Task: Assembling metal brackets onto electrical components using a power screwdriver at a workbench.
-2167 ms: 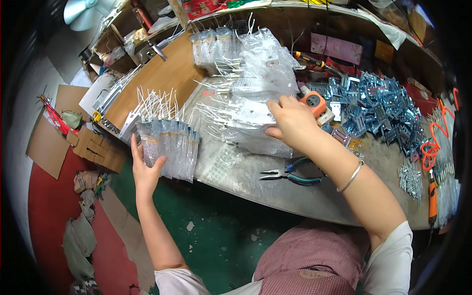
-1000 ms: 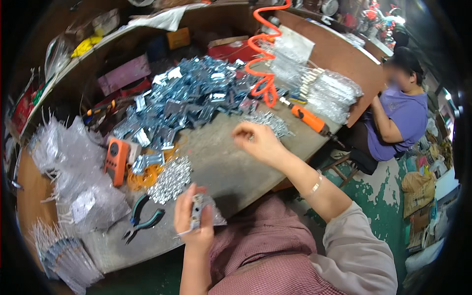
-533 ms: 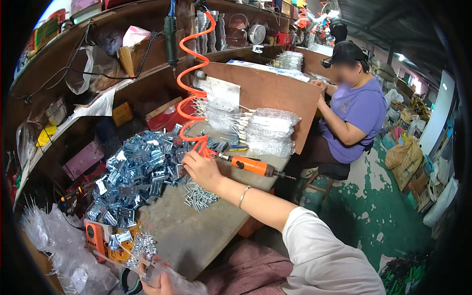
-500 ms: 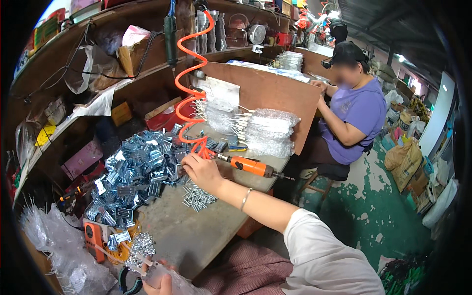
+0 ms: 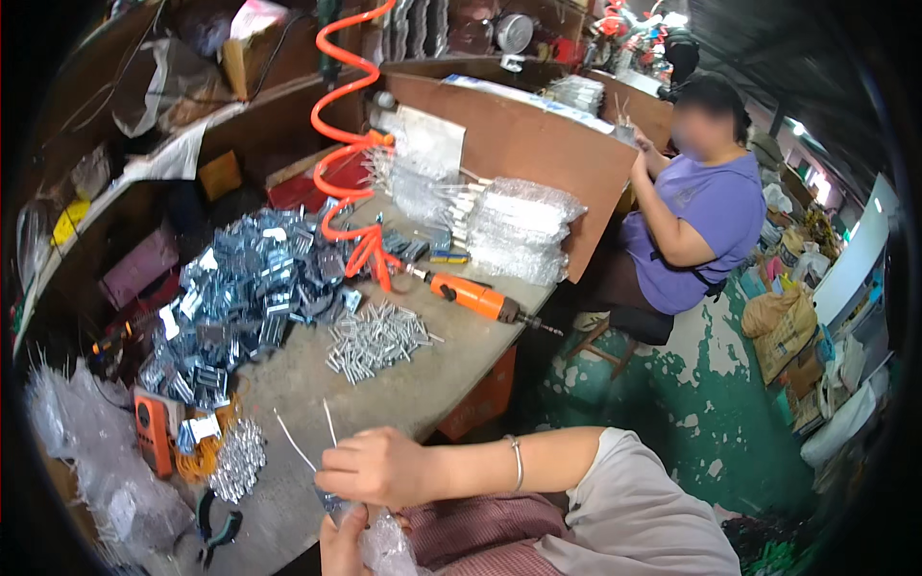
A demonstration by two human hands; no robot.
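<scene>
My right hand is closed, its curled fingers at a small bluish metal bracket that shows just below them. Right beneath it, my left hand is closed on a part wrapped in clear bubble wrap. Two thin white wires stick up past my right hand. The fingers hide most of where bracket and wrapped part meet. Further off on the bench lie a big heap of similar metal brackets and a pile of short silver screws.
An orange power screwdriver on a red coiled hose lies at the bench's right edge. Small silver fasteners, pliers and bubble-wrapped bundles are at the left. A co-worker in purple sits beyond a brown board.
My right hand has come back from beside the bracket heap to my left hand, with a bracket now showing at its fingers. The left hand and wrapped part have shifted slightly right.
</scene>
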